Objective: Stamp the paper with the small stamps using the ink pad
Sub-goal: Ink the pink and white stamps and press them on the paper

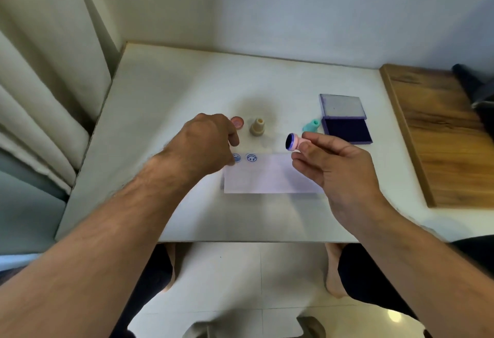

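A white paper lies on the table and carries two blue face prints near its far left edge. My right hand pinches a pink small stamp above the paper's right end, its inked blue face turned left. My left hand hovers over the paper's left corner with fingers curled down, partly covering one print; whether it presses the paper is unclear. The open ink pad, dark blue with its lid folded back, sits to the right.
A red stamp and a beige stamp stand behind the paper. A teal stamp lies beside the ink pad. A wooden board borders the table on the right; a curtain hangs at left.
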